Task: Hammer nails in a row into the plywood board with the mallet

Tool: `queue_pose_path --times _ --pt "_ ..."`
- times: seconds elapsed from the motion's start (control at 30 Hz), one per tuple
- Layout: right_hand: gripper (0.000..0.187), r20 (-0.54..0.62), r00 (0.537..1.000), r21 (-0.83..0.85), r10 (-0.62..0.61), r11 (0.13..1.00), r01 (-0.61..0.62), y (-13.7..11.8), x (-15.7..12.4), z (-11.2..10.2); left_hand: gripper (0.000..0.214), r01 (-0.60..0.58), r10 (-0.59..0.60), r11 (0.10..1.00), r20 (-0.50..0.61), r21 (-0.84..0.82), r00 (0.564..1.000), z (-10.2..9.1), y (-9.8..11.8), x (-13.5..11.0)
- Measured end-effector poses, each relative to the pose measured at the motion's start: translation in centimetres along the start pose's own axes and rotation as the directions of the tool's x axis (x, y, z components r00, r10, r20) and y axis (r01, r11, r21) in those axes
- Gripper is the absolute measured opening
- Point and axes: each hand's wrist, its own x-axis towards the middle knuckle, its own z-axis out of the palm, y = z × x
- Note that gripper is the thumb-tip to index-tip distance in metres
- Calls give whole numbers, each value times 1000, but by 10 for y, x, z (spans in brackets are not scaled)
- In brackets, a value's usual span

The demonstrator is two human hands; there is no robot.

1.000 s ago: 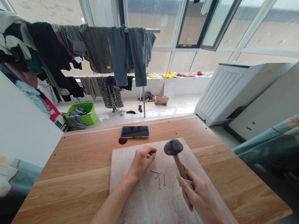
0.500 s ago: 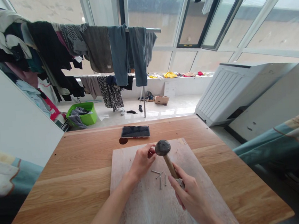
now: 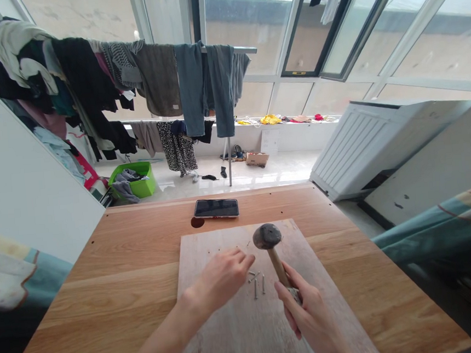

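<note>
Daylight fills a glazed balcony room, and from my remote seat I read it from the left. Patterned cloth (image 3: 5,273) hangs at the left edge, beside the wooden desk (image 3: 118,296). Behind it a laundry rail (image 3: 136,75) is loaded with dark and grey clothes, and a green basket (image 3: 137,184) of washing stands on the floor below. On the far part of the desk a phone (image 3: 216,208) lies flat, screen dark, just beyond a pale board (image 3: 233,336) that covers the middle of the desk.

The wearer's left hand (image 3: 222,276) is over the board, palm down. Its fingers are bunched and point right toward a few loose nails (image 3: 258,280) lying on the board just beside the fingertips. Its grip looks slack, but the fingertips are small in this view, so I cannot tell whether they pinch anything.

Just right of the nails the hammer (image 3: 267,236) stands nearly upright, with its dark round head over the far part of the board, near the left fingertips. Its handle slants down and right into the right hand (image 3: 309,315). That grip is closed fully round the lower handle.

Farther right, off the desk, a white cabinet (image 3: 364,143) with a ribbed front stands on the floor beneath an open window (image 3: 321,26). Teal cloth (image 3: 442,230) fills the right edge.
</note>
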Motion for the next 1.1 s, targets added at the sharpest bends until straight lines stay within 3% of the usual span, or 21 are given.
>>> queue_pose_path --times 0.1,0.23,0.3,0.37,0.43,0.5,0.73,1.1 --pt "75 -26 1000 -3 5 1000 -6 3 0 -2 11 -188 167 960 111 209 980 -7 16 -2" --pt "73 -18 1000 -17 -10 1000 10 4 -1 -3 10 -213 198 945 87 249 976 -4 16 3" --pt "71 -16 1000 -26 -15 1000 14 3 -2 -3 16 -91 91 986 9 142 996 0 5 5" --pt "70 -20 1000 -28 -18 999 17 3 -3 -3 21 106 -113 992 -123 -62 986 3 -11 6" --pt "69 -21 1000 -21 -21 1000 20 3 -3 -4 23 246 -318 922 -222 -299 922 7 -24 7" --pt "69 -22 1000 -12 -21 1000 21 3 -3 -3 21 286 -427 845 -246 -452 870 10 -32 7" --pt "70 -23 1000 4 -15 1000 15 4 -2 0 18 270 -466 775 -230 -571 854 18 -34 9" --pt "69 13 1000 24 -20 1000 20 -6 -2 4 12 264 -451 811 -270 -522 851 22 -35 9"
